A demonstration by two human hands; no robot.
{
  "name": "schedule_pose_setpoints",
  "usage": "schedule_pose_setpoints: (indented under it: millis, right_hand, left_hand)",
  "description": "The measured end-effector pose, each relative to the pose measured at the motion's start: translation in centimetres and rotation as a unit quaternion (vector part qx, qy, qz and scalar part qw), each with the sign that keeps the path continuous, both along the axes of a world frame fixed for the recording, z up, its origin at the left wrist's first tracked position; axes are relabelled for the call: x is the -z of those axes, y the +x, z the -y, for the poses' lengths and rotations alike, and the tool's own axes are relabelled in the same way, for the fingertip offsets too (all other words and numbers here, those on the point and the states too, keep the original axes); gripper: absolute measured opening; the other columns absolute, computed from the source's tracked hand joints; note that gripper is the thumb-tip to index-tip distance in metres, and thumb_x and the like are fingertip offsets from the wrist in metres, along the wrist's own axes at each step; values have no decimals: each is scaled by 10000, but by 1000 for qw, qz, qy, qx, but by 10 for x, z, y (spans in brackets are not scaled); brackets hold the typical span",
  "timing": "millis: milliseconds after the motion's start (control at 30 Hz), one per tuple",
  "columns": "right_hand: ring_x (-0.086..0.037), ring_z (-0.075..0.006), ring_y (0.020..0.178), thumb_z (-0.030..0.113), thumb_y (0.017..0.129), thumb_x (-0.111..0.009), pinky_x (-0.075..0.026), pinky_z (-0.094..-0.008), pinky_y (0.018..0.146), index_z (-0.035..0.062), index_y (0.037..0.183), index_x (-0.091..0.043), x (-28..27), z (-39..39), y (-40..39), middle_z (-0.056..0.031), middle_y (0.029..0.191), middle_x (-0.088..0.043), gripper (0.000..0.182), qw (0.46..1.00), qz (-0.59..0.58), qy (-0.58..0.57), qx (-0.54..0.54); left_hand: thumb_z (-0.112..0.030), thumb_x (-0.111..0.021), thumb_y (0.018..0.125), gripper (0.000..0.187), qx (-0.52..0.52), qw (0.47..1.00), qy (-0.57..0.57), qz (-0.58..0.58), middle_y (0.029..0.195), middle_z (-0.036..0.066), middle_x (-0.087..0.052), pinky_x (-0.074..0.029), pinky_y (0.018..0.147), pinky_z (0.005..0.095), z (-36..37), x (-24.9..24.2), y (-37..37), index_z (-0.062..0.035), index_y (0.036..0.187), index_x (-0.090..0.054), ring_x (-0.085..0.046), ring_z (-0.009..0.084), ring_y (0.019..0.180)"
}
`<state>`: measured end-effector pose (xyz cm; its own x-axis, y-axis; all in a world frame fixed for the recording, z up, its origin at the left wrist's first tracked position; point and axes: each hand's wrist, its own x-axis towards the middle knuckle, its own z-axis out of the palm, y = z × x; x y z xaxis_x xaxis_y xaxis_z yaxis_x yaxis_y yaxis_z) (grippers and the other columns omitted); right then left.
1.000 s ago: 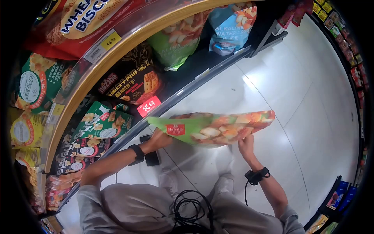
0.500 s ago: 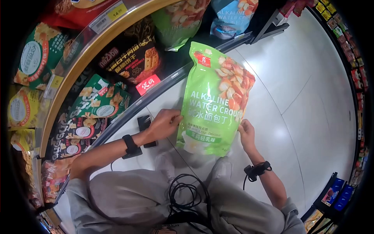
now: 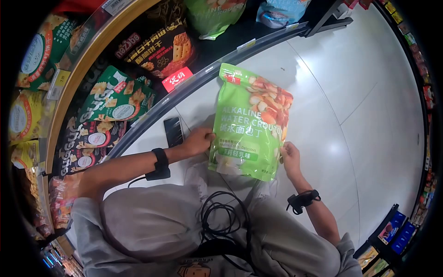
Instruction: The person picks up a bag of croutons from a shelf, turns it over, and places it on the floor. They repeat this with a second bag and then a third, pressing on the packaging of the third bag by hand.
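Green crouton bag [image 3: 249, 124], printed "Alkaline Water Crouton" with pictures of toasted bread cubes, stands face-up toward the camera, held in the air above the pale shop floor [image 3: 360, 106] and in front of the person's knees. The left hand [image 3: 197, 141] pinches its lower left edge, thumb on the front and the other fingers hidden behind the film. The right hand [image 3: 290, 156] pinches the lower right corner the same way, fingers closed on the seam.

By its look it is a light, puffy pouch: glossy plastic film that is likely slippery and crinkles, with dry, brittle contents that would crush under a hard squeeze. The flat sealed edges and corners look like the safest places to grip, as both hands do now. A phone [image 3: 174, 131] lies on the floor near the left hand, beside the bottom shelf [image 3: 152, 121] of snack bags.
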<state>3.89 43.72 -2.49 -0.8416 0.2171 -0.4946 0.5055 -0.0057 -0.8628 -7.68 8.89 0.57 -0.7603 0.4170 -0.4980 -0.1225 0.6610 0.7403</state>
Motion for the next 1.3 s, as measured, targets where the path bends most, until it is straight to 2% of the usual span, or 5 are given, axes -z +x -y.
schedule_pose_setpoints:
  millis: [300,567,767,967,1300]
  right_hand:
    - [-517,-56,576,82,957,-550,-417,-216,451,44,893,-555,27,2,17,15,730,-572,75,999,30,30,-33]
    - [-587,-134,736,87,915,-627,-475,-272,586,19,997,-579,-27,11,11,-43,854,-587,117,984,-78,161,-21]
    - [-570,-245,904,186,800,-759,-452,-372,800,87,1040,-608,-78,46,17,-66,980,-589,300,806,-360,305,-358]
    - [-529,-211,969,236,794,-714,-409,-372,864,71,1072,-607,-75,78,30,-40,992,-559,341,715,-328,382,-484]
    - [-528,-216,916,184,791,-706,-405,-341,783,66,1028,-612,-77,78,28,-41,914,-553,281,752,-263,378,-471]
  left_hand:
    - [-182,-533,982,260,41,991,10,129,810,110,-666,-524,681,322,17,-2,9,60,912,-597,-644,169,694]
    - [-143,-651,877,173,117,993,-4,3,875,114,-656,-512,689,356,12,-44,25,-21,983,-590,-655,245,752]
    - [-233,-719,810,246,313,892,89,-314,916,48,-580,-471,757,393,-7,-61,52,-90,957,-583,-587,243,869]
    - [-309,-756,735,339,386,846,66,-362,900,11,-532,-425,780,335,-31,-59,61,-111,939,-570,-543,189,897]
    - [-210,-676,743,223,401,822,1,-404,876,6,-535,-414,747,336,-34,-40,74,-113,905,-559,-552,181,892]
